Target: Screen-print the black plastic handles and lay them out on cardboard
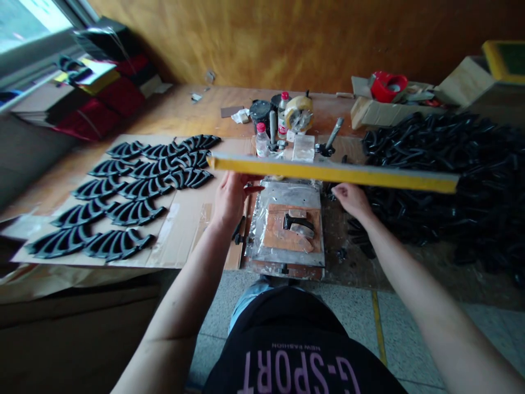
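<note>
A long yellow-and-grey bar (328, 174) runs across in front of me, above the bench jig. My left hand (232, 200) is just below its left part. The thumb and fingers reach right and look apart, though the bar partly hides them. My right hand (350, 198) is under the bar's right part, fingers curled together. Whether they hold a small dark thing I cannot make out. Between my hands, a black curved plastic piece (301, 223) lies on a brown block (275, 227), which sits on a grey metal plate (287, 191) wrapped in clear film.
Rows of black curved pieces (139, 186) lie on cardboard (180, 219) at left. A big heap of black pieces (443, 164) fills the right. Behind the bar stand red-capped bottles (283, 117), a tape roll (299, 113), metal posts (334, 134) and an open box (385, 112).
</note>
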`<state>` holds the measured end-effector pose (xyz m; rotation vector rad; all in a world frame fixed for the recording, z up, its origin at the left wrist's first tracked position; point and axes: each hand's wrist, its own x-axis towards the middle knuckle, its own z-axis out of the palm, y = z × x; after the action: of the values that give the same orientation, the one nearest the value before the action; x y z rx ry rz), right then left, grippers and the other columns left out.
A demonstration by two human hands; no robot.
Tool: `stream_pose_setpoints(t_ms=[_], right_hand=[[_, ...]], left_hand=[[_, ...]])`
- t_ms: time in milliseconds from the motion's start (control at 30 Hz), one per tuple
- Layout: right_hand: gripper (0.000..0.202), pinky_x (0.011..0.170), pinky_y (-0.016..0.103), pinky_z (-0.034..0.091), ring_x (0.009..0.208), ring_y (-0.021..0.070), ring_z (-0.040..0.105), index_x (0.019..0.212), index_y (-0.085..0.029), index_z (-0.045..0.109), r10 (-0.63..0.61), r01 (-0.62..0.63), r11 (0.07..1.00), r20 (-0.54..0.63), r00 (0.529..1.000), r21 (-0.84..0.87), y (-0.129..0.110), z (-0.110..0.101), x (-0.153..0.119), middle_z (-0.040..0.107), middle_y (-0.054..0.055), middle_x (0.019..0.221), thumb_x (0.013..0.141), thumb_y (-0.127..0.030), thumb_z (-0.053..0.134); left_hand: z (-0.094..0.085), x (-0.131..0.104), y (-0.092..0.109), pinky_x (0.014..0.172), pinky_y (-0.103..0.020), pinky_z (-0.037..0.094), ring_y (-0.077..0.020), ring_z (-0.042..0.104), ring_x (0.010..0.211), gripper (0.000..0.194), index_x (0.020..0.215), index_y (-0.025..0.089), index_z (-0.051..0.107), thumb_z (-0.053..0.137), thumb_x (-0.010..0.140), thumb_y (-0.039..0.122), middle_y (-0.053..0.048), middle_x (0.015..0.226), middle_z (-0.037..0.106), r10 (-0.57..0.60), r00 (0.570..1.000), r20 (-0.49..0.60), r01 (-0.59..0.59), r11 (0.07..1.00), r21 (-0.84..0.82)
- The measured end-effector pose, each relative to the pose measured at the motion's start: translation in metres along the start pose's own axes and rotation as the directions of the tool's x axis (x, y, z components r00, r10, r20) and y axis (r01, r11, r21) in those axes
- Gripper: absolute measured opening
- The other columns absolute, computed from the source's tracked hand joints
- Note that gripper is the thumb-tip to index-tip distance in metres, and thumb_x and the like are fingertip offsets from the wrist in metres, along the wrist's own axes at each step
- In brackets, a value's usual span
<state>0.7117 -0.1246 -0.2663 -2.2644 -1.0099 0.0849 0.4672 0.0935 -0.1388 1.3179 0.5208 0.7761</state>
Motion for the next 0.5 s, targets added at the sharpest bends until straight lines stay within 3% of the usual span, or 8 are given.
stream_pose_setpoints(t_ms=[133, 200, 233, 300, 333, 367, 433, 500], right_hand=[[0.023, 0.086, 0.035, 0.046, 0.096, 0.0234, 0.059, 0.091, -0.015, 0.064, -0.124, 0.175, 0.967, 0.258, 0.958, -0.184, -0.025, 0.057, -0.054, 0.064, 0.011, 0.101, 0.083, -0.037, 0.068], [0.018, 0.087, 0.034, 0.045, 0.099, 0.0243, 0.058, 0.093, -0.014, 0.062, -0.067, 0.156, 0.949, 0.309, 0.949, -0.274, -0.051, 0.072, -0.071, 0.064, 0.014, 0.101, 0.088, -0.031, 0.062], [0.017, 0.084, 0.034, 0.046, 0.097, 0.0241, 0.059, 0.094, -0.013, 0.061, -0.017, 0.110, 0.950, 0.304, 0.953, -0.293, -0.065, 0.076, -0.078, 0.065, 0.014, 0.099, 0.091, -0.029, 0.057], [0.019, 0.080, 0.033, 0.046, 0.093, 0.0237, 0.060, 0.099, -0.012, 0.059, 0.030, 0.046, 0.962, 0.270, 0.962, -0.270, -0.093, 0.079, -0.089, 0.065, 0.014, 0.096, 0.095, -0.028, 0.051], [0.019, 0.079, 0.032, 0.046, 0.092, 0.0232, 0.060, 0.100, -0.013, 0.059, -0.009, 0.071, 0.972, 0.265, 0.964, -0.224, -0.105, 0.079, -0.094, 0.065, 0.013, 0.095, 0.095, -0.029, 0.050], [0.018, 0.080, 0.031, 0.045, 0.093, 0.0221, 0.060, 0.100, -0.014, 0.059, -0.096, 0.144, 0.977, 0.280, 0.955, -0.157, -0.114, 0.078, -0.099, 0.065, 0.012, 0.096, 0.096, -0.028, 0.049], [0.013, 0.082, 0.028, 0.044, 0.096, 0.0186, 0.059, 0.096, -0.018, 0.061, -0.316, 0.336, 0.942, 0.335, 0.888, -0.001, -0.116, 0.073, -0.105, 0.065, 0.007, 0.098, 0.095, -0.025, 0.050], [0.014, 0.083, 0.026, 0.044, 0.097, 0.0163, 0.058, 0.092, -0.020, 0.063, -0.382, 0.396, 0.918, 0.355, 0.853, 0.035, -0.093, 0.061, -0.104, 0.065, 0.004, 0.098, 0.094, -0.018, 0.049]], left_hand=[[0.016, -0.007, -0.011, 0.069, -0.026, 0.054, -0.0170, 0.067, 0.091, 0.049, 0.118, 0.021, 0.053, 0.040, 0.091, 0.060, -0.007, 0.096, 0.068, -0.041, 0.995, -0.086, 0.032, 0.994, -0.102], [0.019, -0.036, -0.035, 0.065, -0.026, 0.054, -0.0182, 0.067, 0.088, 0.048, 0.117, 0.019, 0.054, 0.047, 0.089, 0.058, -0.010, 0.100, 0.069, -0.257, 0.966, -0.043, 0.249, 0.960, -0.131], [0.020, -0.054, -0.050, 0.063, -0.027, 0.055, -0.0194, 0.068, 0.087, 0.049, 0.115, 0.017, 0.055, 0.051, 0.087, 0.057, -0.012, 0.102, 0.069, -0.416, 0.909, 0.019, 0.415, 0.902, -0.122], [0.020, -0.089, -0.078, 0.063, -0.029, 0.056, -0.0220, 0.068, 0.089, 0.049, 0.113, 0.016, 0.056, 0.057, 0.085, 0.056, -0.015, 0.106, 0.069, -0.683, 0.716, 0.141, 0.696, 0.714, -0.078], [0.019, -0.103, -0.090, 0.065, -0.031, 0.057, -0.0221, 0.068, 0.089, 0.048, 0.111, 0.015, 0.057, 0.056, 0.085, 0.055, -0.015, 0.106, 0.069, -0.747, 0.642, 0.174, 0.765, 0.639, -0.080], [0.015, -0.113, -0.099, 0.067, -0.031, 0.057, -0.0214, 0.068, 0.089, 0.045, 0.108, 0.015, 0.058, 0.055, 0.086, 0.054, -0.014, 0.105, 0.069, -0.776, 0.603, 0.185, 0.797, 0.595, -0.104], [-0.002, -0.119, -0.110, 0.068, -0.030, 0.057, -0.0190, 0.069, 0.083, 0.038, 0.102, 0.015, 0.060, 0.052, 0.089, 0.050, -0.013, 0.100, 0.071, -0.784, 0.600, 0.161, 0.799, 0.580, -0.155], [-0.039, -0.112, -0.115, 0.057, -0.026, 0.055, -0.0167, 0.069, 0.071, 0.032, 0.098, 0.015, 0.059, 0.051, 0.090, 0.045, -0.010, 0.092, 0.071, -0.781, 0.624, 0.040, 0.779, 0.615, -0.123]])
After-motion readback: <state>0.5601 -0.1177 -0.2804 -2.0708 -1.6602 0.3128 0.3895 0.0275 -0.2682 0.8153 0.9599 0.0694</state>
